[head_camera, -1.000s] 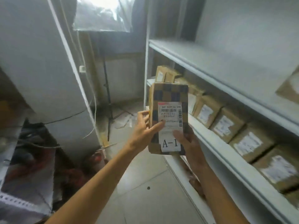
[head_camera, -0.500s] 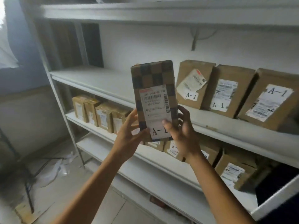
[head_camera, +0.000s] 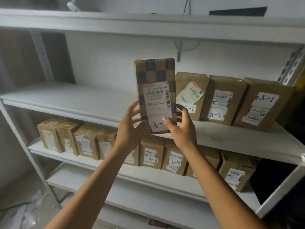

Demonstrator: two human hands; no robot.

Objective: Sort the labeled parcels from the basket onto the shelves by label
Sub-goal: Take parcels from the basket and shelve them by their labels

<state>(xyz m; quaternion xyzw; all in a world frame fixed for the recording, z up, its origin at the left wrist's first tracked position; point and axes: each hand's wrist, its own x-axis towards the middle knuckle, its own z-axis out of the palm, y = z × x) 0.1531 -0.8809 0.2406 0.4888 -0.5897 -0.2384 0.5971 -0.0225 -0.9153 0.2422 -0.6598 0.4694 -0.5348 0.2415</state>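
Both forearms reach up and forward from the bottom edge of the view. The left hand grips the lower left edge of the checkered parcel, thumb toward the front face and fingers curled behind. The right hand grips the lower right corner of the same parcel, thumb pressed on its white label beside the printed "A-", fingers wrapped round the right side. The parcel is held upright between the two hands, label facing the camera, in front of the middle shelf.

Just beyond the right hand, three brown A-1 parcels stand side by side on that middle shelf, leaning slightly back; the nearest one is touching or almost touching the held parcel's right edge. To the left of the hands, the shelf surface is bare.

Below the hands, the lower shelf carries a row of A-2 parcels. Above the hands runs the top shelf.
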